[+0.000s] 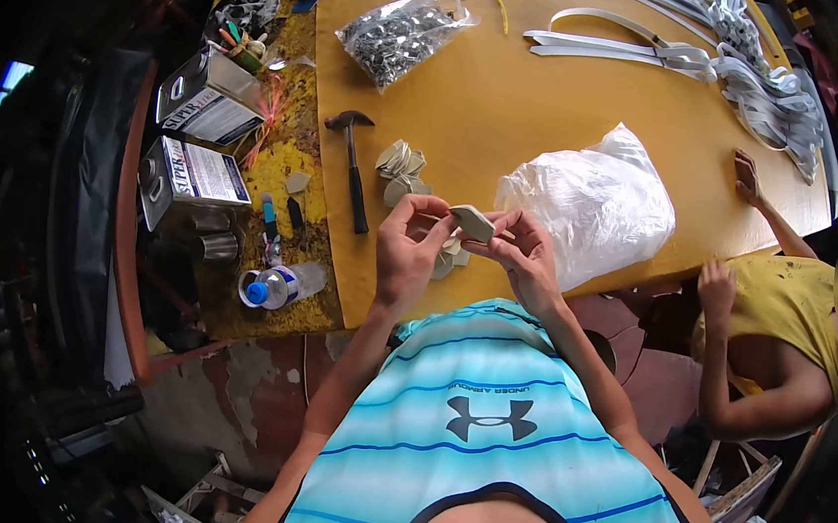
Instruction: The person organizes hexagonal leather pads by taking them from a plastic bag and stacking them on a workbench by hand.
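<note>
Between my two hands is a small flat greenish-grey piece [472, 223] with angled edges; its material is not clear. My left hand [409, 256] pinches the left end with thumb and fingertips. At the right end, the fingers of my right hand [527, 259] grip it too. Just beyond my left hand, similar pale pieces [402, 168] lie in a loose pile on the yellow tabletop [474, 92]. More pale pieces [449, 260] show below the held one, partly hidden by my hands.
A hammer [355, 176] lies left of the pile. Farther left stand two metal cans [197, 177] and a plastic bottle [287, 285]. A bag of metal parts [398, 41] and a white plastic bag [594, 202] rest on the table. White straps [627, 53] lie behind. Another person [777, 333] sits right.
</note>
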A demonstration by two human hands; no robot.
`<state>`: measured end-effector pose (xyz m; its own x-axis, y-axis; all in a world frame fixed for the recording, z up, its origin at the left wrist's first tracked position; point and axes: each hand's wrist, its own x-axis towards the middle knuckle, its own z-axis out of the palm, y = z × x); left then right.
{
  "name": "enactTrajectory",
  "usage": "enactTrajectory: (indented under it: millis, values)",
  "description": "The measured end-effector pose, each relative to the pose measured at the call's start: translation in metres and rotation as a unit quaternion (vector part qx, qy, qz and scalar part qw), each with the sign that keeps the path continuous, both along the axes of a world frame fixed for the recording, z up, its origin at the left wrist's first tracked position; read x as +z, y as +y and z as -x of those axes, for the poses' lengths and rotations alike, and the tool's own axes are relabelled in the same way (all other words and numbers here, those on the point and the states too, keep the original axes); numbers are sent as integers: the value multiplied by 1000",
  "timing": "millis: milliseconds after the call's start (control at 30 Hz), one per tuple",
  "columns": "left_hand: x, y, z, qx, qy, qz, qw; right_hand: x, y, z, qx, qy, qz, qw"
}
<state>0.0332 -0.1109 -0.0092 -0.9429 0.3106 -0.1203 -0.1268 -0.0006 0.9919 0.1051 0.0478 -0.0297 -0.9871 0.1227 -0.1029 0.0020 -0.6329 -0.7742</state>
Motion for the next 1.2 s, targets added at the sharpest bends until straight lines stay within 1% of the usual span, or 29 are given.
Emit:
enactTrajectory:
  millis: [67, 133, 200, 233, 267, 300, 333, 400, 433, 500, 533, 567, 600, 633, 667, 700, 767, 900, 967, 1000, 1033, 1067, 1100, 1167, 1200]
  values:
    - [1, -6, 4, -23, 5, -4, 1000, -2, 5, -1, 47, 28, -16, 998]
    - [6, -8, 3, -45, 7, -6, 999, 4, 8, -2, 56, 37, -26, 997]
    - [18, -9, 2, -58, 145, 103, 982, 13, 11, -1, 68, 47, -35, 996]
    - [21, -9, 3, -59, 145, 103, 982, 18, 12, -1, 82, 16, -67, 994]
    - [23, -10, 3, -67, 220, 115, 966, 20, 13, -1, 96, -16, -98, 990]
    - [24, -10, 4, -75, 295, 126, 944, 19, 13, 0, 96, -16, -97, 990]
    - [23, -11, 3, -75, 295, 127, 944, 18, 12, 0, 104, -19, -105, 989]
    - [22, -12, 1, -82, 366, 132, 918, 17, 12, 1, 110, -21, -111, 987]
    - [23, -11, 0, -83, 367, 133, 917, 18, 11, 1, 115, -28, -120, 986]
    - [26, -8, -6, -51, 238, 72, 967, 21, 8, 1, 120, -35, -128, 984]
    - [27, -10, -8, -52, 238, 72, 967, 22, 3, 2, 96, -16, -144, 985]
    - [28, -11, -11, -50, 139, 34, 989, 23, 1, 3, 72, 3, -160, 984]
    - [28, -12, -13, -46, 37, -4, 998, 23, 0, 2, 72, 2, -160, 984]
    - [28, -13, -12, -46, 37, -5, 998, 23, 0, 2, 68, 12, -182, 981]
    - [28, -14, -12, -60, 9, -11, 998, 23, -1, 2, 66, 22, -202, 977]
    - [28, -15, -12, -74, -19, -17, 997, 23, -2, 1, 67, 22, -202, 977]
    - [25, -17, -12, -77, -36, -30, 996, 26, -4, 1, 68, 41, -223, 972]
    - [21, -18, -10, -90, -65, -62, 992, 28, -3, 1, 79, 34, -211, 974]
    - [17, -19, -10, -94, -74, -69, 990, 24, -4, 1, 57, 59, -172, 982]
    - [15, -19, -9, -98, -83, -76, 989, 24, -3, 1, 57, 59, -172, 982]
    - [16, -20, -9, -98, -83, -76, 989, 23, -3, 1, 52, 47, -145, 987]
    - [16, -20, -8, -85, -113, -101, 985, 23, -2, 1, 46, 35, -118, 991]
    - [16, -20, -7, -73, -143, -125, 979, 19, -2, 1, 46, 34, -118, 991]
    - [11, -22, -7, -61, -123, -128, 982, 9, -1, 3, -27, -31, -133, 990]
    - [9, -23, -7, -49, -103, -130, 985, 7, 0, 4, -27, -31, -133, 990]
